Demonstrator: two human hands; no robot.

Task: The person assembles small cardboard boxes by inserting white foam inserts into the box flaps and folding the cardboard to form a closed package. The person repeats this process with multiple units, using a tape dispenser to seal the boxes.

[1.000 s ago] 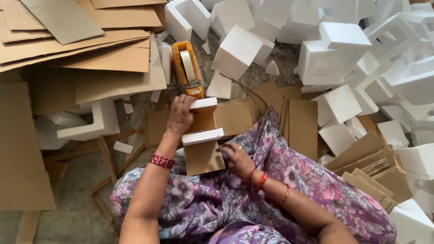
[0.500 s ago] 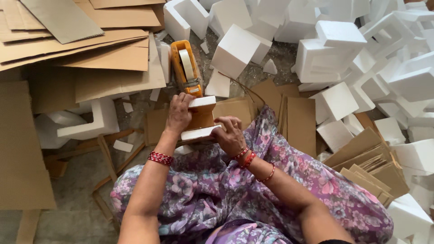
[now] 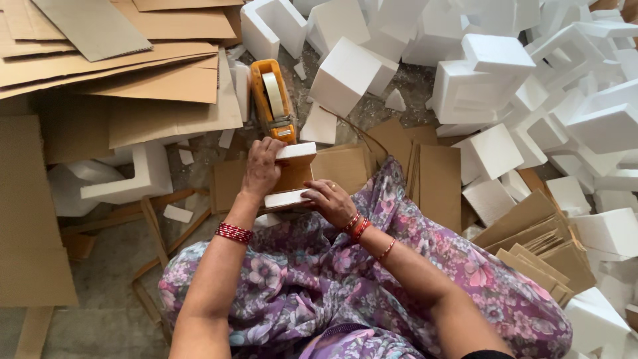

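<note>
Centre frame, your left hand clamps the foam-capped cardboard piece while your right hand curls fingers around its near foam end; assembly looks underway, and the orange tape dispenser waits just above.

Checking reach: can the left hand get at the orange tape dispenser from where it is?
Probably yes. The left hand grips the far end of the small cardboard-and-foam piece, and the orange tape dispenser lies just beyond its fingertips with nothing between. The hand would have to let go of the piece first.
</note>
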